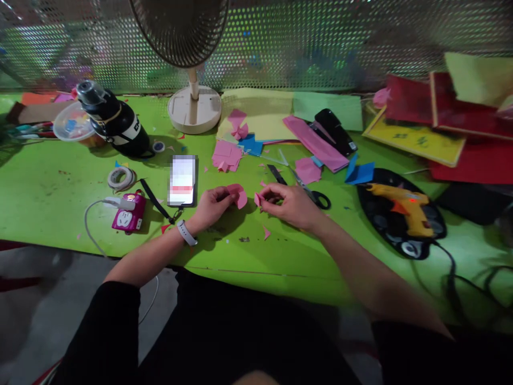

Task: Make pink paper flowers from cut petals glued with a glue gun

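My left hand (pixel 214 207) pinches a curved pink paper piece (pixel 239 197) above the green table (pixel 224 256). A small gap to the right, my right hand (pixel 286 203) has its thumb and fingers closed on a smaller pink paper piece (pixel 257 199). The two papers are apart. Just beyond my right hand lie scissors (pixel 320 199) with black handles, partly hidden by the hand, and a dark blade-like strip (pixel 276 174). A pink scrap (pixel 266 232) rests on the table below the hands. Farther back sits a stack of pink paper squares (pixel 226 155) beside a folded pink paper shape (pixel 238 125).
At right, a yellow glue gun (pixel 412 206) lies on a black tray (pixel 372 214), its cable trailing right. A phone (pixel 182 181), tape roll (pixel 121 177), purple power adapter (pixel 129 214) and black bottle (pixel 120 123) stand left. A fan (pixel 194 109) and stapler (pixel 332 131) are behind.
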Demonstrator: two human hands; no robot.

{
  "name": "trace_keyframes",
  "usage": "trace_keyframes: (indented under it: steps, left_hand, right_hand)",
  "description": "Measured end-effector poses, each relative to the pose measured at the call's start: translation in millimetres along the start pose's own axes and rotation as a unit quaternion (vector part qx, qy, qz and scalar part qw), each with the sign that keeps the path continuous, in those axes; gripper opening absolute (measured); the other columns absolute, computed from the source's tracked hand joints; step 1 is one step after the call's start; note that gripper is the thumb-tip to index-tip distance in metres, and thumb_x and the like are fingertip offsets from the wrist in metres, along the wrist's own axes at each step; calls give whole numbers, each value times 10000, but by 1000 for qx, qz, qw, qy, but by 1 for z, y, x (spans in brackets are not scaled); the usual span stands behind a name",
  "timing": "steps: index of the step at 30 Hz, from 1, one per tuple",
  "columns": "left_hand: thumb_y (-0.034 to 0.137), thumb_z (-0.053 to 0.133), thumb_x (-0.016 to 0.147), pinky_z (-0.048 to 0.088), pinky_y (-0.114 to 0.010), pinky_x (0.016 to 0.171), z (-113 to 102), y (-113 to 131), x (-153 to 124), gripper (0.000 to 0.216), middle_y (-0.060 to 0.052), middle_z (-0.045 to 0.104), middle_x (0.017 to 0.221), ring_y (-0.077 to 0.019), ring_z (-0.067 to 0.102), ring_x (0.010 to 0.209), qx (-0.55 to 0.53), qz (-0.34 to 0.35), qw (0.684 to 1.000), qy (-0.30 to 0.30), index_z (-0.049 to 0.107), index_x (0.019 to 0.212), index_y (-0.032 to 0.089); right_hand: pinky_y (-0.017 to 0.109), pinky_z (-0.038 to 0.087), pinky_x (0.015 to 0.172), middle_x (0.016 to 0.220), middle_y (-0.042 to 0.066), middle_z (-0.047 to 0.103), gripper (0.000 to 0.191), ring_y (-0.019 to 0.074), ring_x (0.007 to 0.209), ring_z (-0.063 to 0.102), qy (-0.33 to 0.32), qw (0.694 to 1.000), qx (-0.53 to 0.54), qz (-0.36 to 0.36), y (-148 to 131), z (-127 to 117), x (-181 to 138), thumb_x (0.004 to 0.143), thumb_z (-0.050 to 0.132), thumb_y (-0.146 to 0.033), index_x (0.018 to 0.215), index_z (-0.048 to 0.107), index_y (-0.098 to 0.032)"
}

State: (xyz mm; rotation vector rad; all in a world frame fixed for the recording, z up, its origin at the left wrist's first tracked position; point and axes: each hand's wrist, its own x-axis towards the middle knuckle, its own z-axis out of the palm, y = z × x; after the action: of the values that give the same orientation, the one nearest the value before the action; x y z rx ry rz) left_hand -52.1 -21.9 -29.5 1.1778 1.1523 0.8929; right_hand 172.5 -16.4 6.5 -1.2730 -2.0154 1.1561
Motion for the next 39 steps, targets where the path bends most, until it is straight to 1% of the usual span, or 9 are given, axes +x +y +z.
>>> trace_keyframes:
  steps: [3, 7, 15, 20, 25, 27, 31, 34, 39]
  left_hand:
    - [328, 692, 842, 487, -242, 671, 4, 2, -4, 312, -86, 754, 936, -104, 625, 718, 22, 18, 999, -30, 732, 1088, 140]
    - [348, 687, 851, 499, -252, 692, 13, -3, -9, 311, -77, 752, 916, -112, 636, 730, -17, 30, 998, -47, 734, 1077, 139]
    - [328, 688, 865, 508, -367, 989, 25, -18, -14, 349, -90, 729, 1188, -187, 678, 1074, -99, 113, 988, -32, 709, 1194, 214]
    - [292, 659, 894, 502, -399, 1042, 24, -18, -15, 312, -74, 715, 1227, -193, 665, 1137, -95, 138, 986, -15, 706, 1198, 242]
    - [305, 659, 899, 480, -415, 1080, 25, -18, -15, 304, -58, 711, 1236, -195, 647, 1175, -113, 154, 982, -7, 703, 1196, 261]
    - [305, 658, 901, 460, -422, 1100, 26, -17, -16, 303, -58, 702, 1251, -199, 632, 1201, -129, 150, 980, -12, 701, 1198, 260]
    - [277, 694, 874, 407, -447, 1142, 26, -15, -19, 325, -70, 674, 1293, -219, 601, 1248, -192, 99, 976, -28, 688, 1197, 239]
    - [211, 782, 781, 413, -461, 1128, 25, -12, -21, 437, -76, 665, 1308, -236, 594, 1261, -251, 49, 965, -62, 662, 1200, 237]
    - [210, 862, 673, 486, -414, 1036, 25, -9, -19, 423, -48, 765, 1046, -185, 700, 1023, -290, 2, 956, -31, 696, 1063, 199]
  right_hand:
    - [290, 481, 582, 714, 19, 687, 90, 140, 599, 590, 26, 1000, 16, 0, -7, 6, -3, 793, 653, -283, 800, 678, -197]
    - [266, 388, 479, 676, 16, 655, 152, 119, 529, 516, 76, 990, 109, 49, -15, 22, -3, 802, 651, -337, 761, 675, -193]
    - [291, 390, 539, 614, 4, 620, 226, 136, 562, 516, 132, 982, 119, 66, -18, 35, -2, 826, 633, -341, 654, 661, -197]
    - [378, 462, 726, 699, 6, 604, 214, 163, 655, 525, 156, 983, 95, 35, -14, 37, -1, 823, 642, -379, 677, 676, -226]
    - [449, 421, 979, 989, 56, 589, 254, 244, 1031, 558, 222, 969, 103, 28, -7, 43, 2, 765, 711, -477, 681, 687, -239]
    - [449, 401, 1013, 1072, 62, 594, 254, 252, 1102, 544, 213, 969, 122, 35, -7, 45, 3, 775, 704, -479, 705, 697, -235]
    - [423, 441, 926, 931, 43, 628, 229, 222, 939, 583, 166, 974, 144, 51, -8, 44, 3, 830, 645, -432, 757, 703, -223]
    - [414, 443, 907, 897, 38, 635, 201, 220, 914, 583, 168, 976, 129, 49, -8, 43, 2, 827, 642, -399, 761, 705, -220]
    - [423, 422, 961, 931, 33, 624, 177, 227, 989, 574, 177, 977, 118, 26, -11, 43, 0, 803, 652, -380, 713, 700, -234]
